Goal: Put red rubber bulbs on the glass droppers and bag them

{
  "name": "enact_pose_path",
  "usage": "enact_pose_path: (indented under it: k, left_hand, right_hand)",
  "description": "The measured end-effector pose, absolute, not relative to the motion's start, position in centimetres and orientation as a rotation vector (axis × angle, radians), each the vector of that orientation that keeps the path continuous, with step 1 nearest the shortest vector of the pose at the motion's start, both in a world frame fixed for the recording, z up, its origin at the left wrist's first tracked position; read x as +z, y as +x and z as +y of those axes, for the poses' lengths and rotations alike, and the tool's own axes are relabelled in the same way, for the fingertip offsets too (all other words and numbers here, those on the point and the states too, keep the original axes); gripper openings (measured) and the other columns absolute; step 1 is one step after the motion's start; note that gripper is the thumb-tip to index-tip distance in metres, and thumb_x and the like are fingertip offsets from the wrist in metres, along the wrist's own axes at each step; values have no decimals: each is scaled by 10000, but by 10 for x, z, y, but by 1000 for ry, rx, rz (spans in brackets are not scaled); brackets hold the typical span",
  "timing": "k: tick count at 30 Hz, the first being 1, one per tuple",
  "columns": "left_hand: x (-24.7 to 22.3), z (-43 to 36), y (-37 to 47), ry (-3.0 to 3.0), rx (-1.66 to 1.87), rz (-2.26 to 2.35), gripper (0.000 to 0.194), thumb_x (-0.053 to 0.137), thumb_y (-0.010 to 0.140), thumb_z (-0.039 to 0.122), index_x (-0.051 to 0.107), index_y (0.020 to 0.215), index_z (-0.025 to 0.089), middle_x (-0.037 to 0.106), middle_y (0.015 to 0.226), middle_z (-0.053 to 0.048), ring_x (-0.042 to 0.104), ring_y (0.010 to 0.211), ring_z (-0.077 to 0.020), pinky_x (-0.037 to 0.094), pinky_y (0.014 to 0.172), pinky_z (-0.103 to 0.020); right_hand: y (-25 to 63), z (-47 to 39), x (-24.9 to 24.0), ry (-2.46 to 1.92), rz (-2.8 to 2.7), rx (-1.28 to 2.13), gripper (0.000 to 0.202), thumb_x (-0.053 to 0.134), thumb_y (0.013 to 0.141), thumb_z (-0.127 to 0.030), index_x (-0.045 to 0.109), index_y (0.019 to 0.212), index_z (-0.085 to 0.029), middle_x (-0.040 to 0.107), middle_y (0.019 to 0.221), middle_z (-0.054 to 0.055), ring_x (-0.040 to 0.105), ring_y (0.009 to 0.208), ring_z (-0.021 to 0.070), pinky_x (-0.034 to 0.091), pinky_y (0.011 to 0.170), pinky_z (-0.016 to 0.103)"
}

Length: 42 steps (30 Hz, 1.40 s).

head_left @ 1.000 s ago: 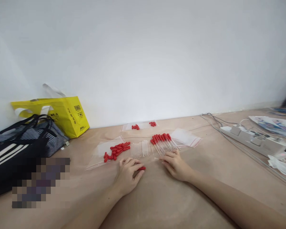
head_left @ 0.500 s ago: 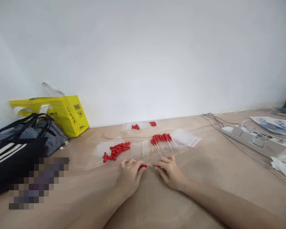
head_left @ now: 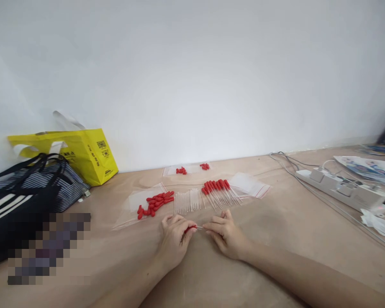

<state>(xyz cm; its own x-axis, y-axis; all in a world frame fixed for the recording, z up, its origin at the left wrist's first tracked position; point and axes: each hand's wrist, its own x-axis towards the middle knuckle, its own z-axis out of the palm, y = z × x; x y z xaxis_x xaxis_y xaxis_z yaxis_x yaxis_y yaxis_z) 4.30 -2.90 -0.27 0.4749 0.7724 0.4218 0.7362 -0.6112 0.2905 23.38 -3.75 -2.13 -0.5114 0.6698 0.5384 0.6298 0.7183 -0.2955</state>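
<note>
My left hand pinches a red piece near the middle of the table. Facing it, my right hand has its fingers closed on a thin clear stick, whose far end meets the red piece. Beyond my hands, a row of clear sticks lies on the table. Loose red pieces are spread to the left of that row, partly on a clear bag. To its right, several sticks with red tips lie side by side, next to another clear bag.
A third bag with small red pieces lies near the wall. At left are a yellow bag, a dark bag and a blurred patch. At right are a white power strip, cables, tissue and printed sheets.
Both hands have shifted slightly down in the view. The gap between the red piece and my right fingertips looks slightly smaller. The whole scene has moved slightly left.
</note>
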Motion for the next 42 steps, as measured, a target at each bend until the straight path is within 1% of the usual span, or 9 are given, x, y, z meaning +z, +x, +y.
enact_pose_path:
  k: [6, 10, 19, 27, 32, 36, 38, 40, 42]
  left_hand:
    - [0, -35, 44, 2736, 742, 1241, 152, 426, 825, 239, 574, 789, 234, 646, 713, 27, 527, 768, -163, 174, 885, -433]
    - [1, -38, 46, 2782, 757, 1202, 154, 420, 825, 225, 562, 765, 221, 633, 689, 32, 530, 760, -159, 170, 897, -426]
    - [2, -37, 48, 2826, 721, 1166, 171, 416, 833, 232, 565, 749, 222, 636, 695, 30, 530, 766, -157, 149, 915, -435]
    - [4, -28, 36, 2864, 782, 1162, 106, 488, 820, 291, 586, 825, 251, 654, 738, 51, 530, 775, -149, 85, 920, -451]
    - [5, -27, 33, 2889, 837, 1144, 123, 486, 822, 250, 604, 788, 261, 644, 663, 60, 528, 740, -148, 90, 905, -459]
    - [2, -25, 32, 2865, 771, 1155, 138, 483, 821, 284, 618, 790, 293, 648, 661, 61, 531, 760, -165, 107, 891, -468]
    - [1, -23, 30, 2835, 731, 1198, 151, 468, 827, 313, 618, 814, 313, 655, 709, 57, 532, 794, -174, 112, 892, -475]
    - [-1, -21, 27, 2803, 719, 1278, 171, 481, 808, 370, 588, 937, 333, 654, 848, 36, 523, 861, -194, 127, 896, -481]
    - [-1, -16, 22, 2764, 759, 1404, 383, 536, 742, 447, 500, 1100, 318, 611, 1014, -6, 492, 953, -230, 160, 896, -479]
  right_hand:
    - [237, -35, -22, -918, -2322, -69, 288, 360, 737, -57, 595, 832, -194, 547, 671, 5, 432, 597, 108, 212, 673, 302]
    - [235, -35, -22, -882, -2322, -52, 264, 370, 729, -64, 586, 817, -188, 539, 669, 1, 426, 604, 109, 213, 668, 295]
    - [231, -35, -19, -876, -2341, -2, 226, 371, 790, -117, 585, 813, -186, 562, 685, 6, 437, 603, 108, 226, 673, 294]
    - [243, -29, -21, -894, -2293, 107, 207, 391, 866, -218, 561, 985, -215, 613, 810, 9, 507, 727, 105, 226, 740, 298]
    - [249, -25, -21, -911, -2313, -1, 176, 431, 854, -264, 596, 895, -217, 604, 764, 4, 493, 737, 117, 212, 753, 317]
    - [246, -26, -20, -935, -2333, -98, 151, 470, 829, -262, 615, 839, -222, 597, 727, 2, 459, 737, 130, 203, 711, 317]
    - [244, -28, -20, -959, -2340, -111, 142, 480, 819, -257, 618, 827, -225, 597, 717, 0, 449, 727, 130, 197, 693, 315]
    - [242, -29, -20, -1013, -2329, -108, 142, 480, 814, -249, 620, 823, -229, 598, 710, 1, 447, 727, 133, 193, 683, 313]
    - [243, -27, -20, -1133, -2259, -81, 153, 469, 814, -240, 622, 807, -231, 603, 712, 3, 456, 738, 138, 192, 681, 309]
